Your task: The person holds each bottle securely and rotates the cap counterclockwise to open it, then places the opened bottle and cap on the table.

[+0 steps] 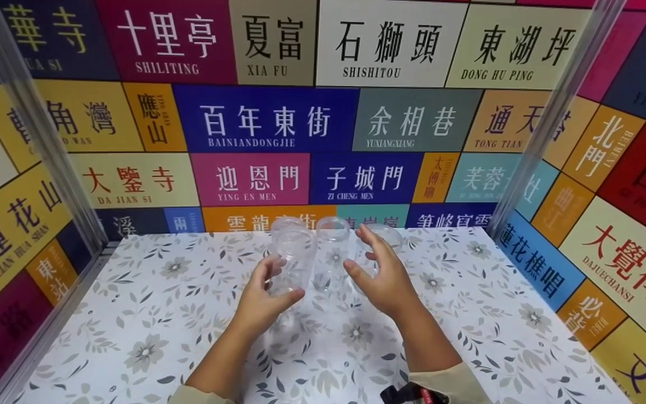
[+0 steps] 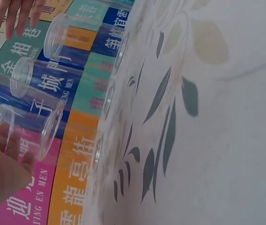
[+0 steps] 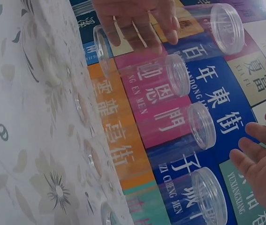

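Observation:
My left hand point(image 1: 261, 300) holds a clear plastic jar point(image 1: 296, 261), thumb toward me and fingers round its far left side. In the right wrist view the base of this held jar point(image 3: 226, 29) is off the tabletop. Three similar clear jars stand in a row behind: a left jar point(image 1: 284, 223) partly hidden by the held one, a middle jar point(image 1: 331, 255), and a right jar point(image 1: 391, 235) partly covered by my right hand point(image 1: 387, 278). That right hand hovers with its fingers spread and nothing in its grasp.
The tabletop wears a white cloth point(image 1: 149, 314) with grey flowers and leaves. Close behind the jars rises a wall panel point(image 1: 267, 120) of coloured name blocks. Side panels stand left and right, with metal posts point(image 1: 553, 106) at the corners.

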Available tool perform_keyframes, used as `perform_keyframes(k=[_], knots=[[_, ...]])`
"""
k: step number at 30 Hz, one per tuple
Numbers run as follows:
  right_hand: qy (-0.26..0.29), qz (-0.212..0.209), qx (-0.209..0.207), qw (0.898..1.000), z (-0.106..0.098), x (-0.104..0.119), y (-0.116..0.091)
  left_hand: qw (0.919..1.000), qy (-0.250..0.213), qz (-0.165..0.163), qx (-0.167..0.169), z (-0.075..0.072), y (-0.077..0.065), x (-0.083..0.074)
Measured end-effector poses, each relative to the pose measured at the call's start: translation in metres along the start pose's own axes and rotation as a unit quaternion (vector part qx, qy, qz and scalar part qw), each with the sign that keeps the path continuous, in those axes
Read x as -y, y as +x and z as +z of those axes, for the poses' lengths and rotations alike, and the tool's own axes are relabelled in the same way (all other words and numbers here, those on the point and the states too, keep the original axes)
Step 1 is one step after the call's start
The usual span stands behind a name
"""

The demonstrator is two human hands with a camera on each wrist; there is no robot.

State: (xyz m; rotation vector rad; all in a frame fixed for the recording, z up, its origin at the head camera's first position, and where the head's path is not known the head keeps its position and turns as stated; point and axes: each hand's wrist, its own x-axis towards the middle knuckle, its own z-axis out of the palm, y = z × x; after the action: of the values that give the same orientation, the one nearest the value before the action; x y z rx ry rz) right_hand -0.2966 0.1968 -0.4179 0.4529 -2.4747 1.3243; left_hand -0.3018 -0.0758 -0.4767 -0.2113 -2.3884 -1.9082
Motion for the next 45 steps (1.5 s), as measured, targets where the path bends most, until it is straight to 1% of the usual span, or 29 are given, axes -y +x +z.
perform_keyframes(k=[8,12,17,21,26,31,38,42,45], knots=[[0.009,-0.013,0.0,1.0,0.006,0.01,-0.003,0.9996,0.007,0.0,0.029,0.01,-0.011,-0.005],[0.021,-0.02,0.004,1.0,0.007,0.016,-0.007,0.9989,0.02,0.02,0.037,0.015,-0.014,-0.007],[0.039,-0.04,0.01,0.998,0.008,0.022,-0.009,0.997,0.045,0.043,0.046,0.02,-0.014,-0.007],[0.032,-0.05,0.011,0.998,0.012,0.024,-0.009,0.9959,0.05,0.054,0.053,0.022,-0.014,-0.006],[0.014,-0.053,0.01,0.998,0.014,0.024,-0.01,0.9956,0.048,0.052,0.061,0.024,-0.015,-0.005],[0.009,-0.049,0.007,0.999,0.014,0.025,-0.01,0.9955,0.044,0.054,0.065,0.024,-0.016,-0.006],[0.015,-0.051,0.003,0.999,0.013,0.024,-0.01,0.9958,0.038,0.048,0.069,0.026,-0.018,-0.006],[0.023,-0.061,0.01,0.998,0.012,0.022,-0.011,0.9956,0.033,0.045,0.075,0.027,-0.019,-0.006],[0.042,-0.07,0.02,0.996,0.011,0.021,-0.011,0.9957,0.027,0.04,0.079,0.027,-0.019,-0.005]])
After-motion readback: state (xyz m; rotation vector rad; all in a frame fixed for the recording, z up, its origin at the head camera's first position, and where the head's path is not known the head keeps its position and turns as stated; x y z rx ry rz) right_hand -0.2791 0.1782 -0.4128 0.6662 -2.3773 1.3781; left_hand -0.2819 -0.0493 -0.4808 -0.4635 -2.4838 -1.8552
